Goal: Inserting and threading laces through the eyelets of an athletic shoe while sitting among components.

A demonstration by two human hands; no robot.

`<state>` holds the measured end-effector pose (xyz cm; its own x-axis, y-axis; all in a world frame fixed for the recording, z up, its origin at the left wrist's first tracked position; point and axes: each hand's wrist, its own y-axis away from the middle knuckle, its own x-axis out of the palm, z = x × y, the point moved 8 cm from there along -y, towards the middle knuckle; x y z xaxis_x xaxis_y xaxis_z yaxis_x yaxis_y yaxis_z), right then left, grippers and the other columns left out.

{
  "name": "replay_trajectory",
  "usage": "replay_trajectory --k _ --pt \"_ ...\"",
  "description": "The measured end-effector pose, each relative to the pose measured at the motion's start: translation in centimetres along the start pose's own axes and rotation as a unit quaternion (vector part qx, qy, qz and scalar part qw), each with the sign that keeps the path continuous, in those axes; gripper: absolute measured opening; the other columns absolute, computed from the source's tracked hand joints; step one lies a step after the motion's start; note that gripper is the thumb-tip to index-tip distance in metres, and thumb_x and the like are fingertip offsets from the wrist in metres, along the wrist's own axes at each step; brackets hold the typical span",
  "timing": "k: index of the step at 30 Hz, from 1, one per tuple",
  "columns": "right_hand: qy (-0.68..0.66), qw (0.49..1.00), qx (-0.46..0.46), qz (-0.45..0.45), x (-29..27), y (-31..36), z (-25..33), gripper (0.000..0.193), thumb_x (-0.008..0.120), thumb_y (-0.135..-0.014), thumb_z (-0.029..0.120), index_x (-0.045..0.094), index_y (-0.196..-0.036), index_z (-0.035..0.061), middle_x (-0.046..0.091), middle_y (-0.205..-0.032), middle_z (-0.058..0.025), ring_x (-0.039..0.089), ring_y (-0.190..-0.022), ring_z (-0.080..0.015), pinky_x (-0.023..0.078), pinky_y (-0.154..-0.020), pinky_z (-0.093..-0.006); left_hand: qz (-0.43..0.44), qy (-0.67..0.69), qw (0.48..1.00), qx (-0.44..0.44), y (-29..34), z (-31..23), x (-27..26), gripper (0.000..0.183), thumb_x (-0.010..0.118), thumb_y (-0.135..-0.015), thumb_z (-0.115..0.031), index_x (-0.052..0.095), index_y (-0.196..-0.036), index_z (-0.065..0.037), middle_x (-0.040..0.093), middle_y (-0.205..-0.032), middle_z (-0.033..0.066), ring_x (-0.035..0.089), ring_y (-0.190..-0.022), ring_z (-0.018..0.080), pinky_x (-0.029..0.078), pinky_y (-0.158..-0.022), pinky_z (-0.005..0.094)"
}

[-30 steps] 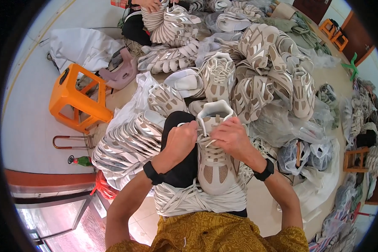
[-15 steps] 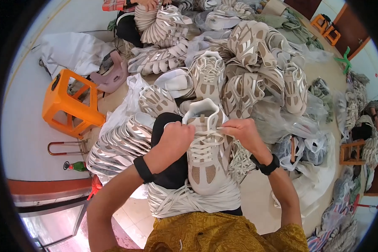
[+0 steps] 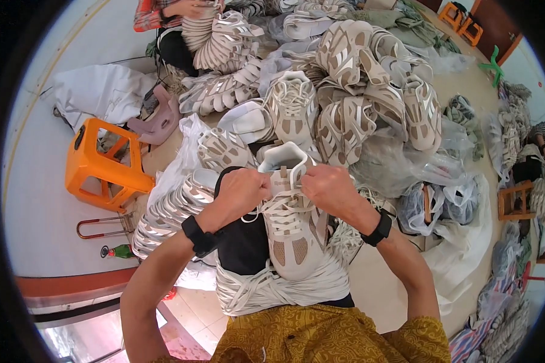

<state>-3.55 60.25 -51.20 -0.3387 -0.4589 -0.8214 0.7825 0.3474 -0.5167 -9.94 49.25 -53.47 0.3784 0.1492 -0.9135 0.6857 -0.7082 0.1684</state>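
A beige and white sneaker (image 3: 295, 245) rests on my lap, its toe toward me and its collar opening facing away. Flat off-white shoelaces (image 3: 283, 219) criss-cross its front. My left hand (image 3: 243, 192) is closed at the left side of the tongue, gripping a shoelace; a loose loop hangs below it. On the other side of the tongue, my right hand (image 3: 333, 192) is closed on the lace too, its fingertips partly hidden. Across my thighs lies a thick bundle of white laces (image 3: 278, 295), under the shoe's toe.
Stacked shoe uppers (image 3: 169, 212) stand to the left, beside an orange stool (image 3: 106, 163). Another laced sneaker (image 3: 292, 106) and a heap of shoe uppers (image 3: 345, 121) lie ahead. Plastic bags (image 3: 418, 163) spread rightward. At far left, another person's hand (image 3: 194, 8) touches stacked uppers.
Both my hands have drawn closer to the tongue, and the right has turned into a fist. A loose lace loop now shows below my left hand. The view has shifted slightly.
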Motion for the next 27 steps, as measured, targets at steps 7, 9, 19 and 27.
replay_trajectory --k 7,9,19,27 --pt "0.075 0.993 -0.074 0.056 1.9 -0.9 1.5 0.008 0.056 -0.061 0.013 0.056 -0.059 0.0050 0.053 -0.059 -0.0074 0.057 -0.056 -0.0216 0.044 -0.045 -0.0342 -0.117 -0.131 0.956 0.236 -0.1 -2.9 -1.2 0.013 0.056 -0.070 -0.015 0.059 -0.066 -0.003 0.057 -0.065 0.0155 0.056 -0.062 0.0295 0.043 -0.057 0.0385" --pt "0.065 0.995 -0.056 0.055 2.1 -1.0 1.1 0.008 0.056 -0.062 0.013 0.057 -0.059 0.0049 0.054 -0.059 -0.0079 0.057 -0.056 -0.0219 0.045 -0.045 -0.0343 -0.076 0.028 0.980 0.182 -0.5 -2.4 -1.5 0.012 0.056 -0.070 -0.015 0.060 -0.067 -0.004 0.056 -0.065 0.0159 0.056 -0.062 0.0300 0.043 -0.056 0.0385" --pt "0.045 0.995 0.004 0.094 2.3 -0.7 0.3 0.009 0.057 -0.064 0.013 0.059 -0.062 0.0047 0.056 -0.062 -0.0092 0.059 -0.058 -0.0237 0.046 -0.048 -0.0344 -0.078 0.000 0.991 0.112 -2.0 -3.6 0.7 0.012 0.052 -0.072 -0.013 0.061 -0.071 -0.007 0.058 -0.064 0.0150 0.056 -0.062 0.0333 0.044 -0.057 0.0422" --pt "-0.068 0.994 0.075 0.031 1.7 1.7 -2.3 0.012 0.058 -0.066 0.015 0.056 -0.059 0.0055 0.055 -0.058 -0.0111 0.057 -0.055 -0.0258 0.045 -0.048 -0.0365 -0.026 0.061 0.995 0.078 -2.9 -4.0 1.3 0.014 0.050 -0.072 -0.014 0.063 -0.070 -0.007 0.058 -0.064 0.0153 0.057 -0.063 0.0328 0.044 -0.059 0.0428"
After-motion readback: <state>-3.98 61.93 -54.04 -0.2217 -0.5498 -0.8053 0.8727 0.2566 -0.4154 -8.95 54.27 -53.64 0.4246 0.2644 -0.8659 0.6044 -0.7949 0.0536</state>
